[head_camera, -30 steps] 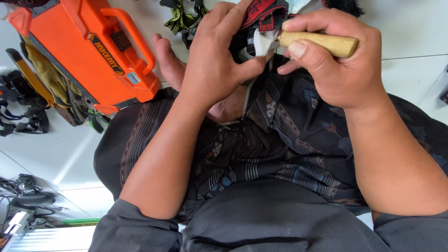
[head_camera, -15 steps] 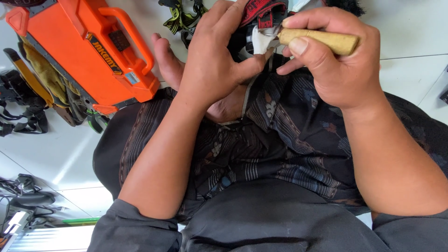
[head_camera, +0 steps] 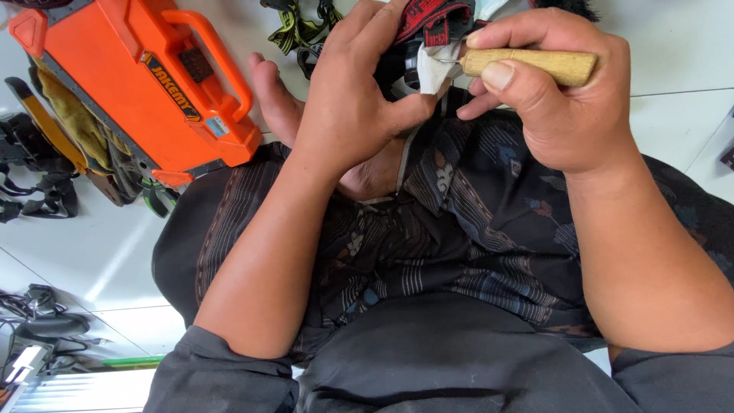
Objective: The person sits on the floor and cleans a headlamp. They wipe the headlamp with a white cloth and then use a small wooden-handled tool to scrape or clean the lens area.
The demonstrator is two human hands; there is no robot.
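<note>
Little has shifted since the earlier frame: the left hand (head_camera: 348, 107) stays pressed on a red-and-black woven strap (head_camera: 432, 19), thumb pinching its white patch (head_camera: 434, 73). The right hand (head_camera: 562, 107) keeps its fingers curled around a wooden-handled awl (head_camera: 531, 65), tip at the patch. An orange plastic toolbox (head_camera: 134, 84) sits left on the white tiled floor (head_camera: 673, 53).
</note>
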